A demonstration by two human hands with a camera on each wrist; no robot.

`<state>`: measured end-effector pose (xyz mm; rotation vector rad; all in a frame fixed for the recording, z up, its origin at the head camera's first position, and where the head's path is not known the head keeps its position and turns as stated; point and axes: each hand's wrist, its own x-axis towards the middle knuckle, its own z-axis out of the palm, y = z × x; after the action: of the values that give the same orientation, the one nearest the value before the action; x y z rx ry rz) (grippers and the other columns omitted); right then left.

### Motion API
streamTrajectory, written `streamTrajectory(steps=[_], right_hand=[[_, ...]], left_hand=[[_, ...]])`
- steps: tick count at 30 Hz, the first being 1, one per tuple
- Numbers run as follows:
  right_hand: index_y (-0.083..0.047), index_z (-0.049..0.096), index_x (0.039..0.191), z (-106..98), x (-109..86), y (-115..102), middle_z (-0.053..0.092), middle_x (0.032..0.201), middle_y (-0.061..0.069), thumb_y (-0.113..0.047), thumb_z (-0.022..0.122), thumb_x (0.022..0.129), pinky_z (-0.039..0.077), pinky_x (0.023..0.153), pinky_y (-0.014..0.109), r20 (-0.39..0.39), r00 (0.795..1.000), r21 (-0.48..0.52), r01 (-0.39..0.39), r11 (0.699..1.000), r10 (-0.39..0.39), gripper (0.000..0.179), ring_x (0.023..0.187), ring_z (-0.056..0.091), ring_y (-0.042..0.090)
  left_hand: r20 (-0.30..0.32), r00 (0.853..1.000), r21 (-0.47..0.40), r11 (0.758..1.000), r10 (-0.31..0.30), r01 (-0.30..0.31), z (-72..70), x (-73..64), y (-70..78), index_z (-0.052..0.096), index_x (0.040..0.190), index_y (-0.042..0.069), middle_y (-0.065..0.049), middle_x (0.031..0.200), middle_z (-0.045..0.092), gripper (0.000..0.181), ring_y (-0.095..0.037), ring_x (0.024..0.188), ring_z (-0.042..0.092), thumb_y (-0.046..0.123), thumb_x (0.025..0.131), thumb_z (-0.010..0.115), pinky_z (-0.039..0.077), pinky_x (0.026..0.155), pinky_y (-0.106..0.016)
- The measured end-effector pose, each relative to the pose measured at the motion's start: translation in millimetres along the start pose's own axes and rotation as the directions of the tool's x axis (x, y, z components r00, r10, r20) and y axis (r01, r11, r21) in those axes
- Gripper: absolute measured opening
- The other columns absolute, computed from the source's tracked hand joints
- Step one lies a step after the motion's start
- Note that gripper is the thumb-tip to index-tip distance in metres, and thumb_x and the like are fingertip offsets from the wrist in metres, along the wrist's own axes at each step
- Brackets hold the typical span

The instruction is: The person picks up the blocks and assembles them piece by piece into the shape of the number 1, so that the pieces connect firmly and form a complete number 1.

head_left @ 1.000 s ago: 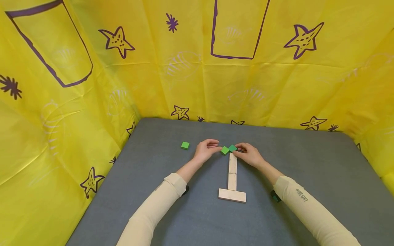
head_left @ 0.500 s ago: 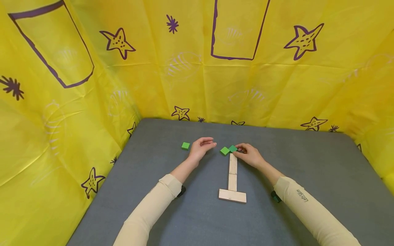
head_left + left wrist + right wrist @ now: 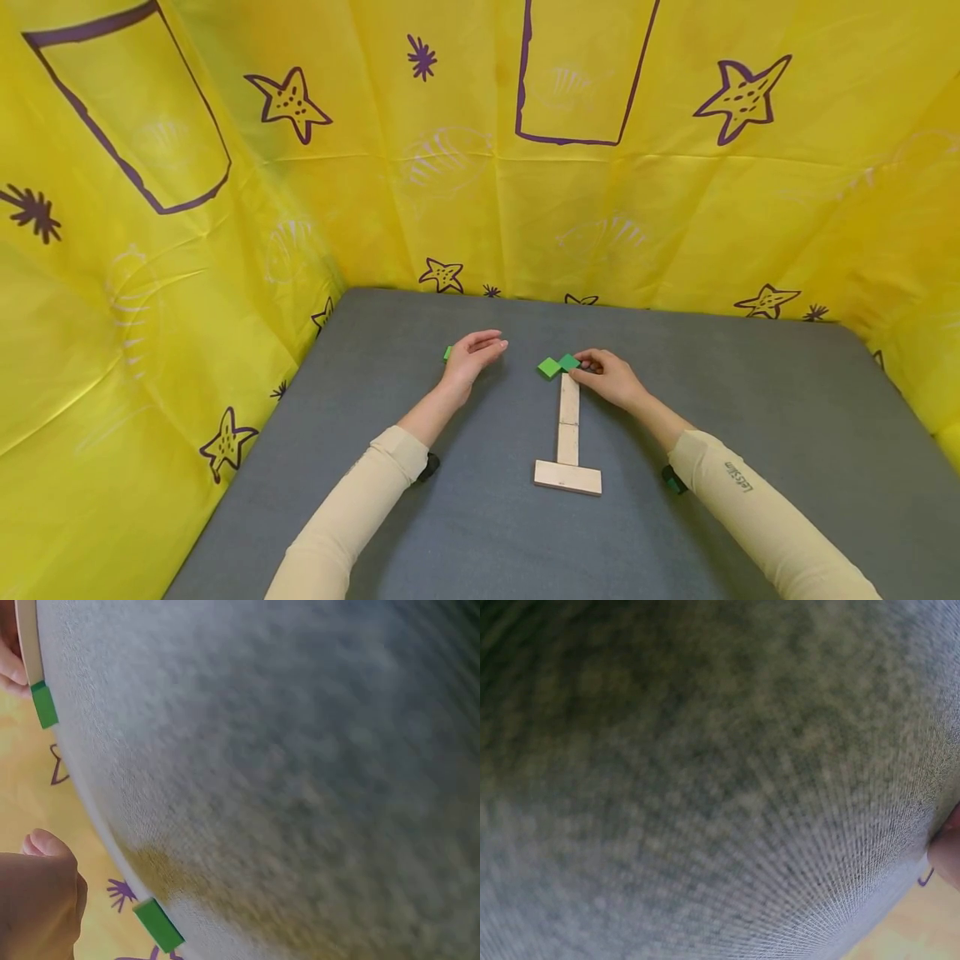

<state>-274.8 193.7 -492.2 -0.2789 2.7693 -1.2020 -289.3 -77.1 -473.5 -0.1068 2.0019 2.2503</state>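
Note:
My right hand [image 3: 611, 379] pinches the right corner of a dark green square block [image 3: 569, 362] with thumb and fingertips. Touching that block's left side is a lighter green square block [image 3: 549, 367]. Below them, two pale wooden planks [image 3: 568, 417] run end to end down to a crosswise wooden plank [image 3: 567, 477]. My left hand [image 3: 467, 365], holding nothing, hovers over the table with fingers loosely extended. It partly covers a lone light green block [image 3: 447, 354], which shows whole in the left wrist view as a green block [image 3: 159, 925]. Only a fingertip [image 3: 946, 851] enters the right wrist view.
A dark grey cloth-covered table [image 3: 480, 533] lies under everything. Yellow fabric [image 3: 480, 200] with purple starfish drawings closes off the back and both sides. A black wrist strap [image 3: 429, 468] shows under the left sleeve.
My left hand has moved left, away from the joined green blocks to the lone green block, partly covering it. The right hand and the wooden planks have stayed in place.

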Motion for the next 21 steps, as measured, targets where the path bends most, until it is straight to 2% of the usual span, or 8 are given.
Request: streamTrajectory(steps=[13, 17, 21], right_hand=[[-0.002, 0.063, 0.121, -1, 1.5, 2, 0.06, 0.107, 0.013, -0.029, 0.067, 0.093, 0.042, 0.084, 0.039, -0.001, 1.0, 0.001, 0.001, 1.0, -0.001, 0.039, 0.096, 0.052, 0.027], [-0.002, 0.063, 0.12, -1, 0.3, 0, 0.06, 0.107, 0.013, -0.028, 0.067, 0.093, 0.042, 0.085, 0.04, -0.006, 1.0, 0.004, 0.005, 1.0, -0.005, 0.038, 0.097, 0.053, 0.027], [-0.002, 0.064, 0.119, -2, -1.6, -3, 0.061, 0.107, 0.012, -0.027, 0.067, 0.092, 0.042, 0.085, 0.04, -0.009, 1.0, 0.012, -0.001, 1.0, 0.001, 0.037, 0.098, 0.054, 0.027]], left_hand=[[-0.036, 0.999, -0.054, 0.998, -0.026, 0.025, -17.7, 2.7, 8.0, 0.058, 0.128, -0.006, -0.005, 0.102, 0.071, 0.045, -0.038, 0.117, 0.057, 0.01, 0.088, 0.073, 0.045, 0.099, -0.044], [-0.045, 0.999, -0.076, 0.997, -0.031, 0.028, -25.8, 2.6, 8.9, 0.057, 0.128, -0.006, -0.004, 0.101, 0.069, 0.045, -0.037, 0.117, 0.057, 0.008, 0.088, 0.072, 0.045, 0.1, -0.044], [-0.06, 0.998, -0.083, 0.996, -0.031, 0.026, -34.1, 2.6, 8.6, 0.056, 0.128, -0.007, -0.002, 0.1, 0.067, 0.046, -0.027, 0.107, 0.063, 0.007, 0.087, 0.073, 0.044, 0.1, -0.044]])
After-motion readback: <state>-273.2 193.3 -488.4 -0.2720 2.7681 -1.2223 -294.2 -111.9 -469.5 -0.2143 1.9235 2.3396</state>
